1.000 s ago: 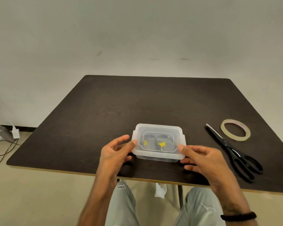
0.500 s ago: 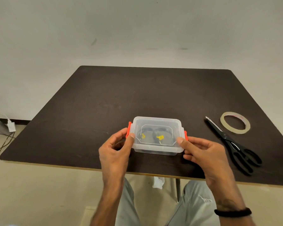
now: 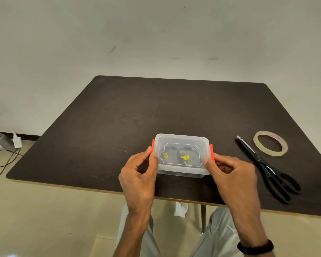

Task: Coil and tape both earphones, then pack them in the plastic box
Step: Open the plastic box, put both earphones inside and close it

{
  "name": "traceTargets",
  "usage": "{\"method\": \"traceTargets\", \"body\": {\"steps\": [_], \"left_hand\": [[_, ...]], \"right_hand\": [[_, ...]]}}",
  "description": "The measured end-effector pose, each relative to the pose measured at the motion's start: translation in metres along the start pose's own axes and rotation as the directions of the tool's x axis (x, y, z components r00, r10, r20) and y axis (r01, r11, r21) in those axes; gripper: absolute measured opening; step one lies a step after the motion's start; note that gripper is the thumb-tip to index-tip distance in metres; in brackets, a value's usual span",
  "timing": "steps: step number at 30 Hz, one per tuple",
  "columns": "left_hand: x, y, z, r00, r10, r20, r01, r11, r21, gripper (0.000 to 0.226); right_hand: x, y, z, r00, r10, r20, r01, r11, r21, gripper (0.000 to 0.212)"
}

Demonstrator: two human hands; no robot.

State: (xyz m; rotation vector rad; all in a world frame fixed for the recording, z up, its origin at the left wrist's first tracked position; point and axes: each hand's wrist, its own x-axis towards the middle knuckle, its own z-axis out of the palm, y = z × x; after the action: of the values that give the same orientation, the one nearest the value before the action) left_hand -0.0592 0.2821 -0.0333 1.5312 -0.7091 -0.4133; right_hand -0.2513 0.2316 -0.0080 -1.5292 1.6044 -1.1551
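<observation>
A clear plastic box [image 3: 182, 140] with its lid on sits near the front edge of the dark table [image 3: 156, 108]. Through the lid I see two coiled black earphones [image 3: 183, 156] with small yellow tags. Orange latches stand at both short ends. My left hand [image 3: 139, 175] pinches the left orange latch [image 3: 153, 145], thumb on the lid's corner. My right hand [image 3: 233, 175] pinches the right orange latch [image 3: 211, 151], thumb on the lid's near right corner.
Black scissors [image 3: 269, 169] lie to the right of the box, blades pointing away. A roll of clear tape [image 3: 270, 143] lies beyond them near the right edge. On the floor at left are a bottle [image 3: 2, 141] and a cable [image 3: 4, 160].
The orange latches, hidden a second ago, have swung up against both ends of the box. My fingers have closed in on them from either side.
</observation>
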Motion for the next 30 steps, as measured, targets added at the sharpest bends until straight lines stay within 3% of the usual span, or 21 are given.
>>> {"method": "traceTargets", "body": {"steps": [3, 6, 16, 18, 23, 30], "left_hand": [[0.000, 0.000, 0.002, 0.999, 0.035, -0.005, -0.034, 0.997, 0.062, 0.024], [0.000, 0.001, 0.000, 0.998, 0.057, 0.006, -0.057, 0.993, 0.105, 0.025], [0.077, 0.045, 0.030, 0.968, 0.194, 0.158, -0.214, 0.969, 0.123, 0.029], [0.106, 0.059, 0.042, 0.951, 0.213, 0.223, -0.250, 0.955, 0.157, 0.027], [0.196, 0.076, 0.092, 0.927, 0.172, 0.333, -0.244, 0.951, 0.188, 0.029], [0.289, 0.046, 0.156, 0.937, 0.017, 0.348, -0.119, 0.954, 0.275, 0.029]], "right_hand": [[-0.004, -0.005, 0.003, 0.994, -0.104, -0.034, 0.095, 0.974, -0.207, 0.019], [-0.004, -0.008, 0.003, 0.992, -0.125, -0.019, 0.115, 0.955, -0.275, 0.023], [0.077, -0.051, -0.003, 0.992, -0.120, 0.028, 0.122, 0.989, -0.088, 0.008], [0.107, -0.065, 0.000, 0.989, -0.141, 0.052, 0.146, 0.984, -0.103, 0.016], [0.198, -0.090, 0.028, 0.984, -0.155, 0.085, 0.166, 0.975, -0.148, 0.025], [0.301, -0.080, 0.093, 0.982, -0.167, 0.087, 0.178, 0.974, -0.142, 0.033]]}}
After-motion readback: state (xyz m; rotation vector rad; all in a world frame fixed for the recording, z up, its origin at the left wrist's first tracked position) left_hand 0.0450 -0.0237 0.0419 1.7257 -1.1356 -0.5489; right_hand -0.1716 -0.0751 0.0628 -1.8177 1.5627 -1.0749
